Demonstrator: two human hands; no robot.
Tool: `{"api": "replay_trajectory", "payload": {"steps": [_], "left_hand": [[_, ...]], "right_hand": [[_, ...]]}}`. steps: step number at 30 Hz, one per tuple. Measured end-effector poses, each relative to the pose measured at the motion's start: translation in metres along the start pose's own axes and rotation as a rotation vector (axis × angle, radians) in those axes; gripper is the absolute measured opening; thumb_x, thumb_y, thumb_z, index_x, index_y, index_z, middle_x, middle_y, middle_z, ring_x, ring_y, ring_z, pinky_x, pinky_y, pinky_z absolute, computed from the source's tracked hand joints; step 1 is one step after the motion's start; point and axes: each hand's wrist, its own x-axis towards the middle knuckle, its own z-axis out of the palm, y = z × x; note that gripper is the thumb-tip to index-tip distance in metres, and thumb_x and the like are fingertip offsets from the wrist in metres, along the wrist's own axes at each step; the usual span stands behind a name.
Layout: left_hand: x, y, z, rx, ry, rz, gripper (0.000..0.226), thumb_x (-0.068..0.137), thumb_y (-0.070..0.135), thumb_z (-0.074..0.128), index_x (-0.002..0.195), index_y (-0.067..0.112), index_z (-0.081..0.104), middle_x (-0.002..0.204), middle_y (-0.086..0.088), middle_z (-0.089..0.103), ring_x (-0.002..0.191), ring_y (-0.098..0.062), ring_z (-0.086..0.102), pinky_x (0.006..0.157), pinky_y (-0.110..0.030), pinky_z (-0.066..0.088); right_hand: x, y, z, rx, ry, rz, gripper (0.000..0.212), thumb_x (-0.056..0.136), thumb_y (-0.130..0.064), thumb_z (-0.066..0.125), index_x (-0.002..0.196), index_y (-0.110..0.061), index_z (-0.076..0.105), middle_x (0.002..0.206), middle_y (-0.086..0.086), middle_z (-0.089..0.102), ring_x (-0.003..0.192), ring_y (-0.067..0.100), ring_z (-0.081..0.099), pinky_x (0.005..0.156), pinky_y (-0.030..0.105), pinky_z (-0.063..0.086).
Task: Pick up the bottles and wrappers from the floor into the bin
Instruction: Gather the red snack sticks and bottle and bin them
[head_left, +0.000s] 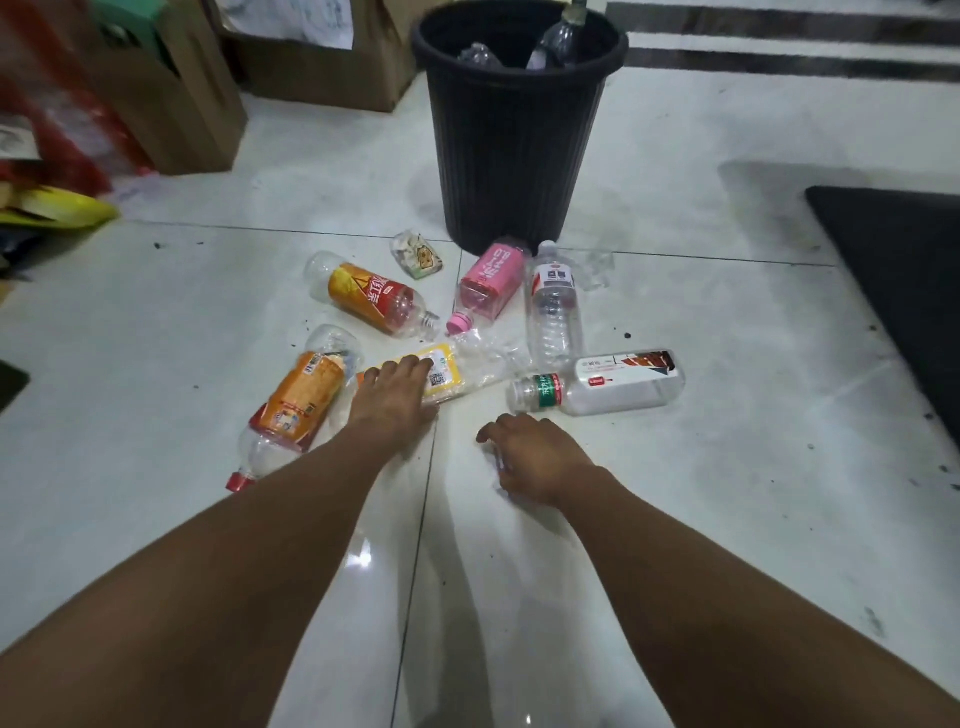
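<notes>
A black ribbed bin (519, 156) stands on the tiled floor with clear bottles (558, 39) inside. In front of it lie several bottles: an orange-red one (369, 296), a pink one (488, 283), a clear water bottle (553, 317), a clear bottle with a green neck band (618, 384), and an orange one with a red cap (296, 410). A small snack wrapper (415, 254) and a clear wrapper (597, 267) lie near the bin's base. My left hand (395, 397) grips a crushed yellow-labelled bottle (449, 376). My right hand (530, 454) hovers loosely curled and holds nothing, just below the green-banded bottle's mouth.
Cardboard boxes (322, 73) stand at the back left beside the bin. A yellow bag (62, 210) and red clutter lie at the left edge. A dark mat (904, 291) covers the floor on the right.
</notes>
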Motion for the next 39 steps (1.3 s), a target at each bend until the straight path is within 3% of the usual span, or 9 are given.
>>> {"api": "replay_trajectory", "payload": {"steps": [4,8,16,19,21,23,26,31,39], "left_hand": [[0.008,-0.003,0.001,-0.007,0.01,-0.018,0.064,0.091,0.039,0.055,0.144,0.016,0.027,0.148,-0.004,0.033,0.134,-0.026,0.034,0.111,-0.039,0.026],[0.018,0.002,-0.001,-0.048,0.075,-0.015,0.065,0.09,0.037,0.057,0.144,0.017,0.028,0.148,-0.004,0.032,0.134,-0.027,0.033,0.111,-0.039,0.025],[0.027,-0.003,0.008,-0.025,0.032,-0.054,0.084,0.08,0.044,0.068,0.146,0.018,0.022,0.153,-0.005,0.025,0.137,-0.028,0.03,0.112,-0.04,0.025],[0.025,-0.004,0.01,-0.011,-0.032,-0.082,0.097,0.077,0.046,0.072,0.15,0.019,0.013,0.157,-0.009,0.014,0.141,-0.03,0.023,0.114,-0.041,0.021],[0.024,-0.006,0.011,-0.007,-0.062,-0.105,0.102,0.076,0.046,0.072,0.151,0.019,0.008,0.157,-0.013,0.01,0.142,-0.032,0.02,0.115,-0.041,0.019],[0.024,-0.007,0.01,0.005,-0.073,-0.108,0.104,0.077,0.047,0.071,0.151,0.018,0.005,0.157,-0.014,0.01,0.142,-0.032,0.02,0.115,-0.042,0.019],[0.027,-0.007,0.01,0.008,-0.054,-0.098,0.104,0.076,0.048,0.072,0.151,0.018,0.006,0.156,-0.014,0.012,0.141,-0.032,0.022,0.115,-0.042,0.021],[0.031,-0.006,0.012,-0.003,-0.049,-0.101,0.102,0.076,0.048,0.071,0.15,0.019,0.008,0.156,-0.015,0.014,0.141,-0.033,0.023,0.114,-0.043,0.022],[0.034,-0.007,0.013,0.011,-0.072,-0.1,0.099,0.079,0.05,0.068,0.15,0.018,0.008,0.154,-0.014,0.019,0.139,-0.032,0.025,0.113,-0.042,0.024]], "right_hand": [[-0.004,0.004,0.021,-0.113,0.067,-0.063,0.059,0.079,-0.009,0.059,0.135,-0.017,0.043,0.135,0.002,0.043,0.12,0.025,0.042,0.091,0.034,0.036],[0.003,0.002,0.023,-0.12,0.097,-0.013,0.076,0.077,-0.013,0.065,0.145,-0.012,0.031,0.141,0.007,0.036,0.129,0.029,0.034,0.106,0.035,0.032],[0.006,-0.012,0.024,-0.158,0.031,0.126,0.061,0.078,0.007,0.058,0.134,-0.002,0.037,0.127,0.02,0.044,0.119,0.038,0.041,0.095,0.038,0.038],[0.006,-0.013,0.03,-0.223,0.118,0.104,0.071,0.026,-0.001,0.086,0.094,-0.005,0.067,0.079,0.015,0.061,0.067,0.031,0.061,0.057,0.031,0.049],[0.005,-0.01,0.033,-0.222,0.196,0.086,0.073,0.0,-0.002,0.08,0.072,-0.008,0.069,0.061,0.011,0.058,0.048,0.027,0.056,0.046,0.03,0.048],[0.0,-0.011,0.025,-0.219,0.075,0.127,0.072,0.026,-0.013,0.085,0.096,-0.007,0.067,0.088,0.017,0.061,0.076,0.036,0.061,0.075,0.049,0.052],[-0.01,-0.001,0.024,-0.233,0.068,0.129,0.062,0.079,-0.029,0.06,0.135,-0.015,0.038,0.138,0.016,0.037,0.127,0.037,0.035,0.11,0.059,0.017],[-0.025,0.014,0.024,-0.187,0.008,0.278,0.069,0.079,-0.045,0.05,0.14,-0.021,0.027,0.148,0.014,0.021,0.133,0.037,0.025,0.106,0.058,0.022],[-0.023,0.012,0.025,-0.077,0.017,0.403,0.069,0.075,-0.025,0.061,0.135,-0.019,0.028,0.135,0.013,0.027,0.121,0.032,0.033,0.094,0.042,0.036]]}}
